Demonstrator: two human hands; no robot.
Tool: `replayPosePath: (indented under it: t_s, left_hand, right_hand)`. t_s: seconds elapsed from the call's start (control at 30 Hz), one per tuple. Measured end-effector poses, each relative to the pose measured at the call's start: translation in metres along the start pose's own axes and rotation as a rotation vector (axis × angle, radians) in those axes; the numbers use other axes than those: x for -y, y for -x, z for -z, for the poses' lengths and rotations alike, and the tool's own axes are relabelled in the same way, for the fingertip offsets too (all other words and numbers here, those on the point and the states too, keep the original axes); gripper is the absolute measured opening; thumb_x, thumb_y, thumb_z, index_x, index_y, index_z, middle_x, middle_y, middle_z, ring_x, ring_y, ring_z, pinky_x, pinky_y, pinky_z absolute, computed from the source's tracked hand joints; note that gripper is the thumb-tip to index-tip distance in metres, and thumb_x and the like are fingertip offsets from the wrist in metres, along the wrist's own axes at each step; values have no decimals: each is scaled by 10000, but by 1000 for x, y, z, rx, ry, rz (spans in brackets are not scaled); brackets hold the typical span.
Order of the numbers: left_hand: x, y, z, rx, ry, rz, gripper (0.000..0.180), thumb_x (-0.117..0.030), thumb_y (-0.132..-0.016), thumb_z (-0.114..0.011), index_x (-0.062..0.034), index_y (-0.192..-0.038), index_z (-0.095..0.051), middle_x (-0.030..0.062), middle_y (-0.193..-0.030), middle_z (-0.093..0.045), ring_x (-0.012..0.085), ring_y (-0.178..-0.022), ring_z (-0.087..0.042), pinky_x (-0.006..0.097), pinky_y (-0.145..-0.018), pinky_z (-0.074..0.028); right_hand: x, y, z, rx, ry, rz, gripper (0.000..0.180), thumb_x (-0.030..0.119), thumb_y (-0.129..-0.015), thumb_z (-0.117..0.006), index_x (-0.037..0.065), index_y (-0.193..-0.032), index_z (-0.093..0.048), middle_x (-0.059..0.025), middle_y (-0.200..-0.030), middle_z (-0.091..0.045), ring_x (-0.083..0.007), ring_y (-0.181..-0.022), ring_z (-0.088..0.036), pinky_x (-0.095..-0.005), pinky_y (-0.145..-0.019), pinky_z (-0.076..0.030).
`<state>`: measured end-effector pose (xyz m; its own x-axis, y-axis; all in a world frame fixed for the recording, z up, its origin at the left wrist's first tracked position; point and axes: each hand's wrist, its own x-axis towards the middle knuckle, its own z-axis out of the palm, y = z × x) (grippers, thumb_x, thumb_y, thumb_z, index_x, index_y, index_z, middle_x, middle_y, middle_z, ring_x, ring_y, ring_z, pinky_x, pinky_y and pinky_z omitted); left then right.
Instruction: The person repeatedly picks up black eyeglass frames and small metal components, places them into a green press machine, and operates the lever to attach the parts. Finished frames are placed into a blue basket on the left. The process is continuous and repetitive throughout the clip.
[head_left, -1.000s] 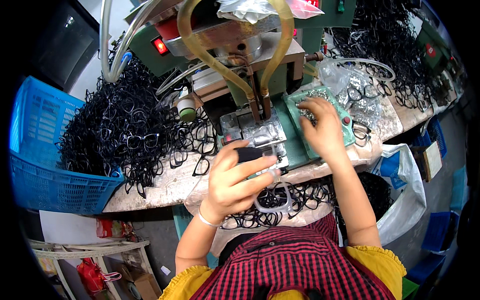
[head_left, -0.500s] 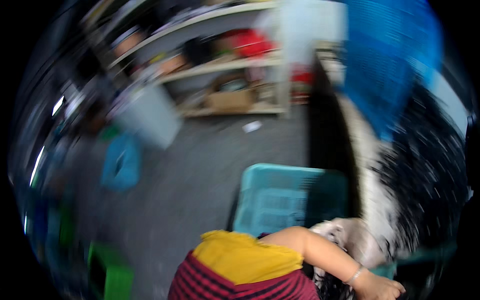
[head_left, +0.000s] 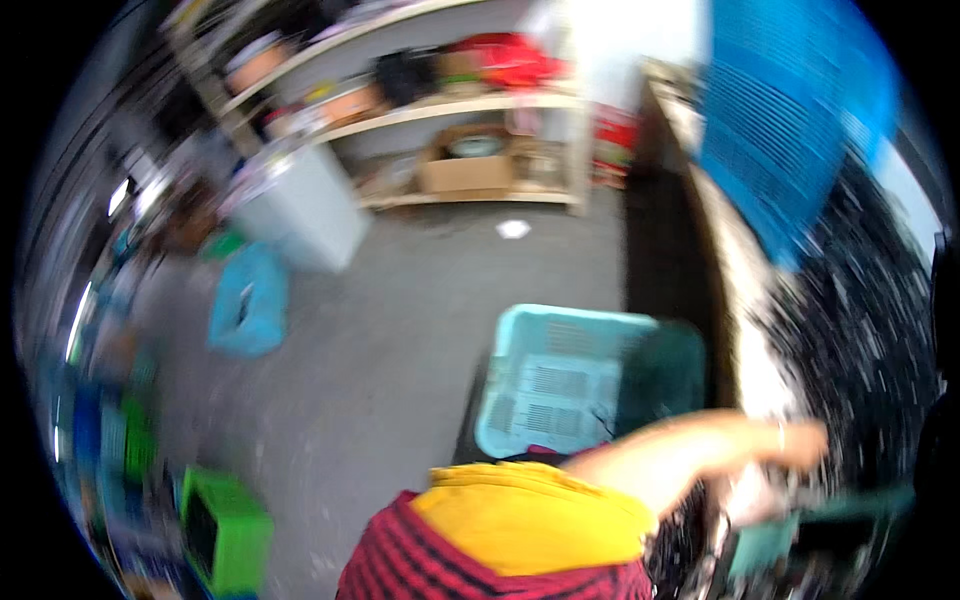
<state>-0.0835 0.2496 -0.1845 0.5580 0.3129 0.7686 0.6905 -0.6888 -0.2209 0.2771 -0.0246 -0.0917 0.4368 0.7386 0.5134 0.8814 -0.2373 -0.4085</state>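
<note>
My left hand (head_left: pixel 803 444) reaches right over the edge of a pale worktop (head_left: pixel 745 300), its arm coming from a yellow sleeve (head_left: pixel 540 520). A thin band circles the wrist. Motion smears the fingers, so whether they hold anything cannot be made out. Beside the hand spreads a heap of small, slender black pieces (head_left: pixel 860 320). Just below it stands a green, machine-like part (head_left: pixel 765 547), partly cut off. My right hand is out of the picture.
A teal plastic basket (head_left: pixel 540 435) sits on the floor by the worktop. A blue basket (head_left: pixel 775 130) stands upright behind the black heap. Shelves (head_left: pixel 450 107) line the back, near a pale box (head_left: pixel 300 215). A blue stool-like item (head_left: pixel 250 300) and green stool (head_left: pixel 245 545) are left.
My left hand has risen from beside the green part toward the black heap. The whole view has shifted slightly as the head moved.
</note>
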Motion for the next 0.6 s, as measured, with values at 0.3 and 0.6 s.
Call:
replayPosePath:
  t_s: [0.3,0.6]
  left_hand:
    - [16,-40,98,609,33,-461,351,-210,-771,-664,-192,-1119,-623,-17,-1102,-628,190,-1135,-514,432,-1053,-354]
    - [3,-59,124,95,1065,645,189,-149,-991,-501,-33,-1070,-627,52,-888,-634,154,-846,-577,272,-780,-455]
  right_hand:
    - [49,59,25,-198,-467,-219,178,41,-880,-629,-1,-1041,-691,-97,-1000,-697,-187,-945,-631,-300,-914,-468]
    - [91,104,93,-195,-500,-233,119,-7,-768,-675,6,-883,-703,-92,-878,-682,-218,-856,-630,-318,-808,-475]
